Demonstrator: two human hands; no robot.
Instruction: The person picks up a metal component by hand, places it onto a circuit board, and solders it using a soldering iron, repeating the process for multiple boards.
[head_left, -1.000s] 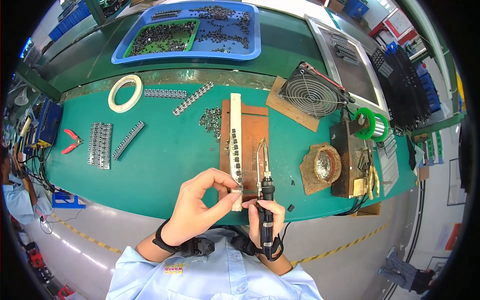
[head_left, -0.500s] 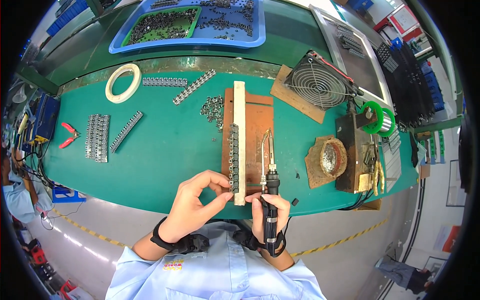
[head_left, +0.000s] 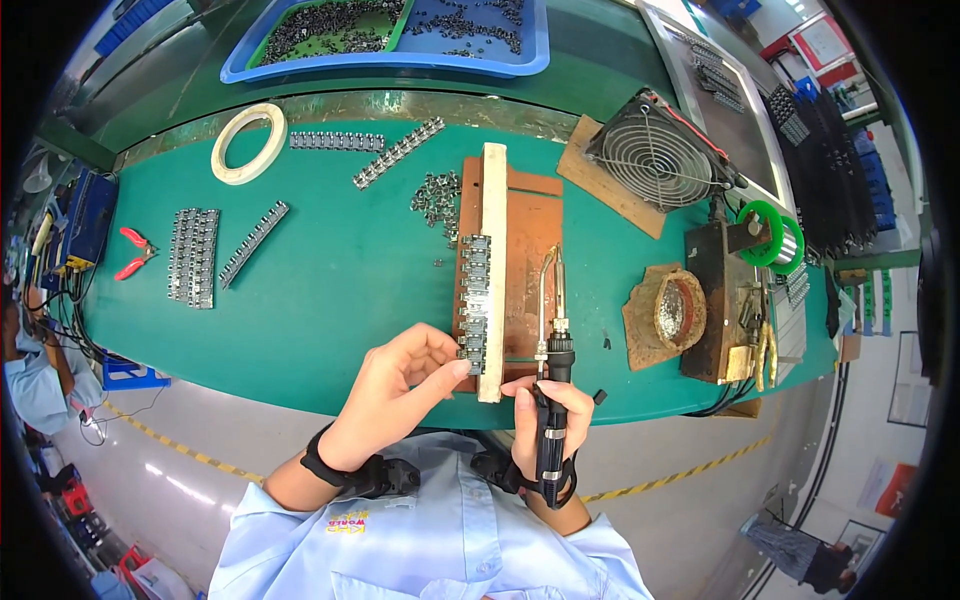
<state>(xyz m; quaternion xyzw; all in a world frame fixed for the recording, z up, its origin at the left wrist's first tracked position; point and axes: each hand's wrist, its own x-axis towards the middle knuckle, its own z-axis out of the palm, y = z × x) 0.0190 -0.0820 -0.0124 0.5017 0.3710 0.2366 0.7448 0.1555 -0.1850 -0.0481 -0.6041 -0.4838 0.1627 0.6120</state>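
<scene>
Your strip (head_left: 474, 310) has rolled since the earlier frame, so a wider side faces up. It lies along the left side of the white bar (head_left: 494, 200), over the brown block (head_left: 535, 220). Your left hand (head_left: 395, 385) holds its near end in a narrow pinch. Your right hand (head_left: 527, 428) is closed round the iron (head_left: 555, 425), with its tip (head_left: 558, 255) pointing away from you. Loose bits (head_left: 437, 200) sit just left of the block; the fan (head_left: 655, 155) and the round cup (head_left: 682, 308) are off to the right. The blue tray (head_left: 470, 62) is at the back.

The strip might twist or slip, since you seem to hold just one end. The iron's tip is near the strip too, so if it is hot, a small bump could burn a part.

Your left hand hides some of the strip's near end, and it's hard to tell if its underside touches the block. The tray's far edge is cut off.
</scene>
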